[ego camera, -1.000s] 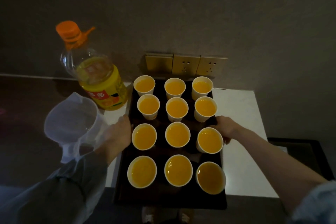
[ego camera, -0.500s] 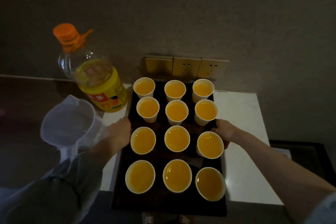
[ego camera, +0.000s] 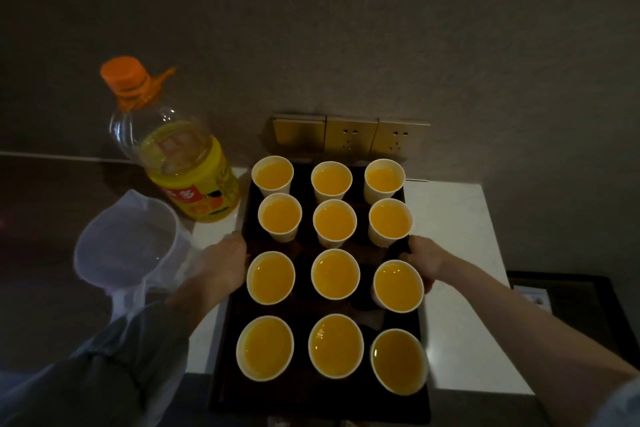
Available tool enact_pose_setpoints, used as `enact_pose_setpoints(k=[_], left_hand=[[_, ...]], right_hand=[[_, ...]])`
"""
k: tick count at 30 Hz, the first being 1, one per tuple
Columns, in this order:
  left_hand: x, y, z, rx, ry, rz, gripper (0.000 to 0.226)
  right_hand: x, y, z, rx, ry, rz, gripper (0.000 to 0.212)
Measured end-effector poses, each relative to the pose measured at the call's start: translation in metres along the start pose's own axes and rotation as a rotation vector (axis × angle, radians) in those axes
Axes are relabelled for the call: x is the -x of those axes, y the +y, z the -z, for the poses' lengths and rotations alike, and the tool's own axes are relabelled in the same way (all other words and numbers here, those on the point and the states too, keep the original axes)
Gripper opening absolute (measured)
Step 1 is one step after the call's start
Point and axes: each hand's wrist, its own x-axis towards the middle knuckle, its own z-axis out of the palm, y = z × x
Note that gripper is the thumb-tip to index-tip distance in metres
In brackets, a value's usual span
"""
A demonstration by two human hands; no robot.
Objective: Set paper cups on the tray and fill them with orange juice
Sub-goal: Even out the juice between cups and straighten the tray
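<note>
dim light falls on a grey wall (ego camera: 381, 28) with three gold socket plates (ego camera: 351, 133) set low, right behind a white bench (ego camera: 457, 218). on the bench lies a dark tray (ego camera: 311, 395), its near end jutting past the bench edge. twelve paper cups (ego camera: 335, 274) stand upright on the tray in four rows of three, each filled close to the rim with orange juice (ego camera: 334, 224). the cups sit close together, and it is hard to tell whether neighbours touch.

the left hand (ego camera: 221, 262) grips the tray's left edge beside the third row, its fingers curled over the rim. the right hand (ego camera: 420, 260) grips the right edge at about the same row, fingers wrapped round the rim, partly hidden behind a cup. a grey sleeve (ego camera: 104, 378) covers the left forearm; the right forearm is bare.

left of the tray, at the bench corner, stands a large clear juice bottle (ego camera: 187, 170) with an orange cap (ego camera: 126, 74) and yellow label, partly full. nearer the person and further left is a translucent plastic jug (ego camera: 124, 243); no juice shows in it. a dark low surface (ego camera: 571, 305) lies to the right.
</note>
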Motion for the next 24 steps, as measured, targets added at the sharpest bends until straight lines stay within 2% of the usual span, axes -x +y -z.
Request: enact_pose_setpoints(k=[13, 21, 24], left_hand=[[0.017, 0.008, 0.005, 0.007, -0.010, -0.026, 0.030], [0.024, 0.018, 0.016, -0.031, 0.004, -0.107, 0.033], [0.026, 0.026, 0.016, -0.014, 0.029, -0.146, 0.028]], right_hand=[[0.027, 0.007, -0.002, -0.015, 0.028, 0.009, 0.025], [0.054, 0.015, 0.003, -0.064, 0.055, -0.021, 0.025], [0.066, 0.025, 0.005, -0.094, 0.067, -0.044, 0.024]])
